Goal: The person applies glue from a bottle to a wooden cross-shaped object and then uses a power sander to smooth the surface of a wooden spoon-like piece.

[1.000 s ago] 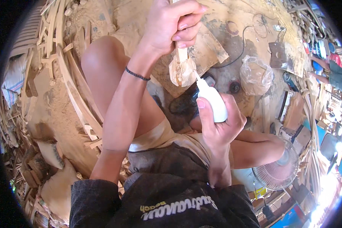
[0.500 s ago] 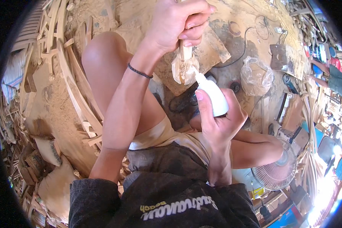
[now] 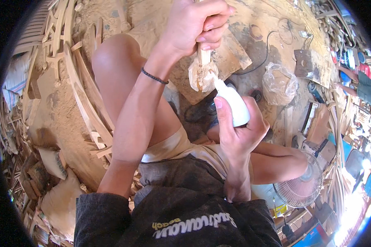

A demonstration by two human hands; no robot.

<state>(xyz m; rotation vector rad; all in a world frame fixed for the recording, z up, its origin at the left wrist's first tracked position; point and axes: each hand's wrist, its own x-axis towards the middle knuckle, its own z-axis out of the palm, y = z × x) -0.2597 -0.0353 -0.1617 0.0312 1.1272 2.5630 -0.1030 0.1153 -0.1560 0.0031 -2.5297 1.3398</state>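
Clock positions count from the middle of the view. Between 9 and 10 o'clock at the rim lies a striped sack (image 3: 15,88), and nearer in, curved wooden strips (image 3: 79,92) stretch over the dusty ground. The person sits with bent legs, in a dark shirt (image 3: 173,218) at 6 o'clock. The left arm wears a dark braided bracelet (image 3: 154,76) and reaches up to 12 o'clock, where the left hand (image 3: 198,29) has its fingers curled tightly around a wooden stick (image 3: 204,57). At the stick's lower end is a pale, rough-edged piece (image 3: 201,78), also toward 12 o'clock, with a white smear on its right side. The nozzle of a white bottle (image 3: 235,108) points up-left at that smear. Just off centre at 3 o'clock, the right hand (image 3: 243,131) pinches the bottle between thumb and fingers. Beyond it, a clear plastic bag (image 3: 279,84) sits at 2 o'clock, a round fan (image 3: 303,183) at 4 o'clock, and another person (image 3: 365,86) near the rim between 2 and 3 o'clock
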